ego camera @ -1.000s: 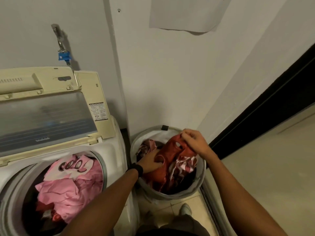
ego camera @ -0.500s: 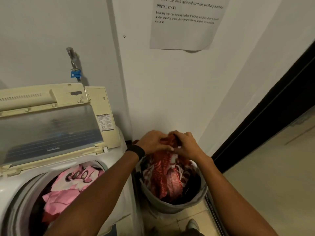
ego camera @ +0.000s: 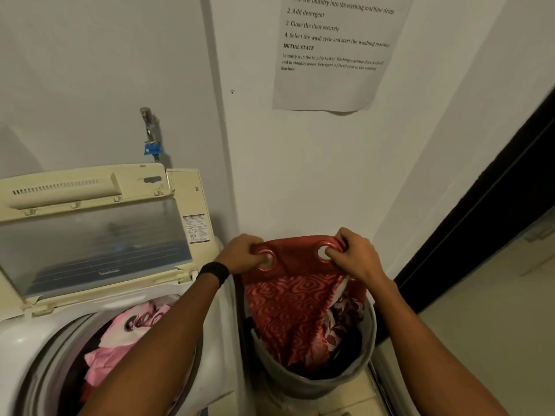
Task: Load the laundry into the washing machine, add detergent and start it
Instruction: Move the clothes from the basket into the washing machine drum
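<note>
White walls meet in a corner behind the gray basket [ego camera: 312, 382]. Your left hand [ego camera: 244, 255] and right hand [ego camera: 354, 256] each grip the top edge of the red curtain [ego camera: 295, 298], which hangs into the basket. Left of it, the washing machine [ego camera: 27, 340] stands open with pink clothes [ego camera: 120, 340] inside.

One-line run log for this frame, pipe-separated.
phase: loading | left grip: holds red curtain at eyelet | right grip: same | lower end in basket | washer lid open | pink laundry in drum
</note>
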